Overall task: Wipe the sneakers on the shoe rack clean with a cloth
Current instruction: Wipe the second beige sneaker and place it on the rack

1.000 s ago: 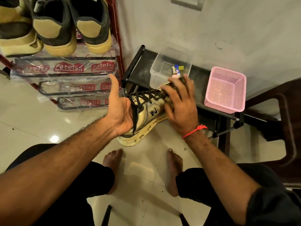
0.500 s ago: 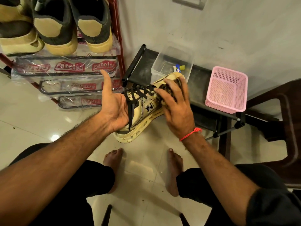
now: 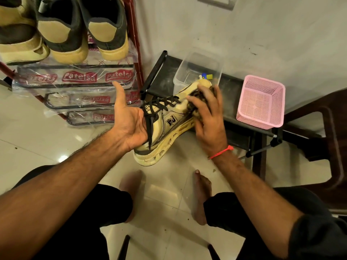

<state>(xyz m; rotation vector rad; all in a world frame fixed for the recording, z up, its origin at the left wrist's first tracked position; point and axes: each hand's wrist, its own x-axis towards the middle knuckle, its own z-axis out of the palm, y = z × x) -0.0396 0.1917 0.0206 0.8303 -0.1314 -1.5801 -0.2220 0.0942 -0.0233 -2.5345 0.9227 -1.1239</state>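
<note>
Head view: my left hand (image 3: pixel 129 126) cups the heel of the cream sneaker (image 3: pixel 169 126), thumb up, holding it above the floor (image 3: pixel 37 139). My right hand (image 3: pixel 206 117) presses a bunched cloth (image 3: pixel 193 107) against the sneaker's toe, fingers curled over it. More sneakers (image 3: pixel 63 34) sit on the shoe rack (image 3: pixel 135 53); a pink basket (image 3: pixel 261 102) stands nearby.

sneaker (image 3: pixel 165 128): cream, laced in black, marked with a black N
basket (image 3: pixel 261 102): pink mesh
wrist thread (image 3: pixel 221 152): red
rack wrap (image 3: pixel 78 77): red Patelsa logos
</note>
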